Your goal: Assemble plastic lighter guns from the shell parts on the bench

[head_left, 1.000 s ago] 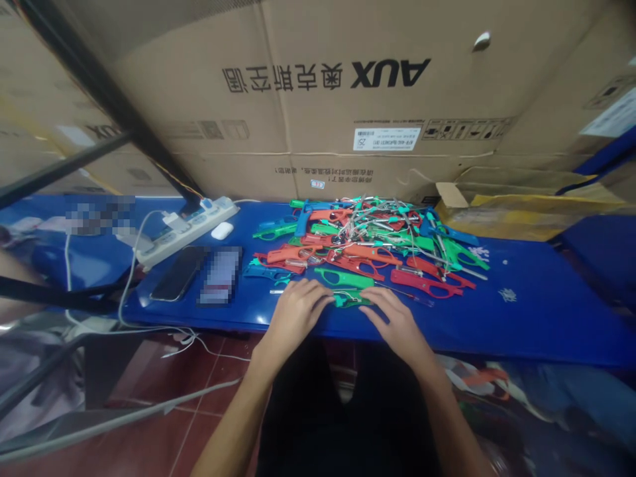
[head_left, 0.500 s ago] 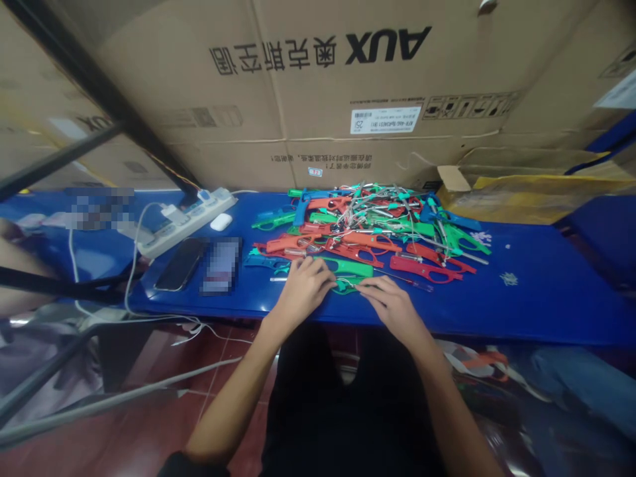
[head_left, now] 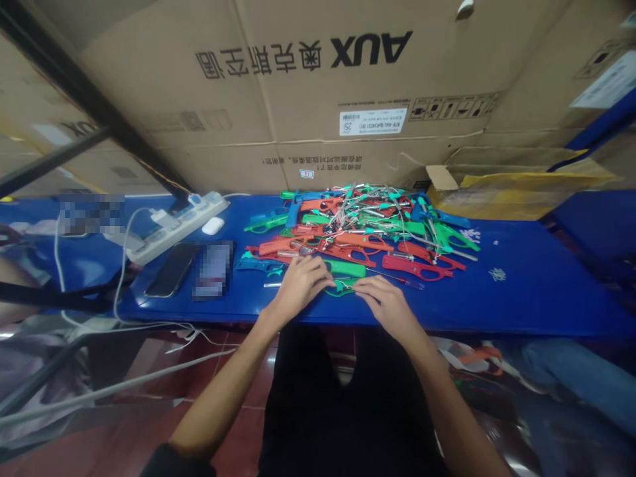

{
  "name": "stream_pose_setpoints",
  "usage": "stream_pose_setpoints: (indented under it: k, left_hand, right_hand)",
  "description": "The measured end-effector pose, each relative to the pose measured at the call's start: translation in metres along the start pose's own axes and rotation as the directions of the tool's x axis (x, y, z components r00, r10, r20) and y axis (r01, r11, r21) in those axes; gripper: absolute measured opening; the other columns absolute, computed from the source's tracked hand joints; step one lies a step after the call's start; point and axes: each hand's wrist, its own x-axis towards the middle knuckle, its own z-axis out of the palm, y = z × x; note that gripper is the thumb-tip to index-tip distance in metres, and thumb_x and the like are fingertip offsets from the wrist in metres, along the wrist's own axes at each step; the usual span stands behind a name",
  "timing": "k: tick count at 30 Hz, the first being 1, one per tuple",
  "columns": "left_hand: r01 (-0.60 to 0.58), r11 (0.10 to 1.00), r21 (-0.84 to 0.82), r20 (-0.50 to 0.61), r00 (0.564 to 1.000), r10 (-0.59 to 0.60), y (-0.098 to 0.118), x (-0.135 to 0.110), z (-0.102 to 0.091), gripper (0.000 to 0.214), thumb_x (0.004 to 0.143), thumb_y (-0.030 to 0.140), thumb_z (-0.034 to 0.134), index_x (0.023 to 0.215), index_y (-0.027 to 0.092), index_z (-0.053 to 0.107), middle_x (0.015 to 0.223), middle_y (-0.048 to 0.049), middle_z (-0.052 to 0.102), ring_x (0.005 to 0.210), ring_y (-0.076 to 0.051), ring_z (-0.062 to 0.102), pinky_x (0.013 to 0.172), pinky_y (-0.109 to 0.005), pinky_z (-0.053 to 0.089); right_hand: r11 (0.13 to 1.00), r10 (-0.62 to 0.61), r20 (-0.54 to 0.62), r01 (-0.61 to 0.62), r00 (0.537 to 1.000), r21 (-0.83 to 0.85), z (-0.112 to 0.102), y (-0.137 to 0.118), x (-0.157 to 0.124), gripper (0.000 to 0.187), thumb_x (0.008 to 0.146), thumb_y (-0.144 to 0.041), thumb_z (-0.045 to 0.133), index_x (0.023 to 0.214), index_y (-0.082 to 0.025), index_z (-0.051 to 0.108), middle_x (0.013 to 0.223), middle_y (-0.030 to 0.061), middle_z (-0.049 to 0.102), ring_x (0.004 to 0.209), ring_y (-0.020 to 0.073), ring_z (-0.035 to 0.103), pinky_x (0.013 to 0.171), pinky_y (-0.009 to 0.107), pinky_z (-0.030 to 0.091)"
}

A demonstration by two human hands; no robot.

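Note:
My left hand (head_left: 305, 285) and my right hand (head_left: 381, 297) are closed at the near edge of the blue table, with a green lighter casing (head_left: 342, 289) between them. Fingertips of both pinch at it, and a thin whitish wire shows on it. What exactly each fingertip grips is too small to tell. Just behind lies another green lighter casing (head_left: 348, 267). A screwdriver (head_left: 413, 284) with a see-through handle rests to the right of my right hand. Beyond, red, green and blue lighter casings (head_left: 368, 240) with metal tubes and wires form a tangled heap.
Two phones (head_left: 171, 270), a power strip (head_left: 173, 232) and a small white case (head_left: 213, 226) are on the left. An open cardboard box (head_left: 521, 195) stands at the back right. Small metal pieces (head_left: 497, 273) and white bits (head_left: 470, 236) lie right. A large carton (head_left: 298, 99) walls the back.
The camera view has shifted slightly, so the tabletop things appear a little further left. Both hands stay at the green lighter casing, with barely any finger movement visible.

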Motion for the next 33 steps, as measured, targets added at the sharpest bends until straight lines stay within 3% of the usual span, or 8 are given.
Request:
stream_pose_setpoints:
  k: [16,27,33]
  left_hand:
    - [0.066,0.998,-0.004,-0.167,0.984,-0.066,0.013,-0.011,0.011,0.018,0.1,0.03,0.064,0.088,0.02,0.072,0.088,-0.0004,0.071,0.083,-0.016,0.063,0.088,-0.036,0.037]
    - [0.047,0.997,-0.062,-0.035,0.998,-0.05,0.002,-0.007,0.004,0.019,0.095,0.035,0.07,0.083,0.022,0.076,0.085,0.0013,0.073,0.083,-0.017,0.063,0.095,-0.04,0.033]
    - [-0.009,0.993,-0.118,0.021,1.0,0.012,0.0,-0.005,0.001,0.018,0.101,0.031,0.062,0.095,0.021,0.076,0.09,-0.0023,0.068,0.086,-0.018,0.059,0.082,-0.034,0.041]
  right_hand:
    - [1.0,-0.004,-0.01,0.004,1.0,0.018,-0.002,-0.001,0.001,0.017,0.099,-0.018,0.059,0.098,-0.023,0.075,0.099,0.006,0.076,0.092,0.0214,0.071,0.089,0.039,0.057]
    - [0.999,0.014,-0.003,-0.014,1.0,0.031,-0.003,-0.003,0.002,0.019,0.098,-0.017,0.059,0.097,-0.023,0.076,0.098,0.0064,0.076,0.092,0.0216,0.071,0.09,0.041,0.057]
    - [0.999,0.023,0.003,-0.023,1.0,0.032,-0.004,-0.003,0.001,0.019,0.098,-0.016,0.06,0.098,-0.023,0.077,0.098,0.0064,0.075,0.092,0.0213,0.069,0.085,0.037,0.058]
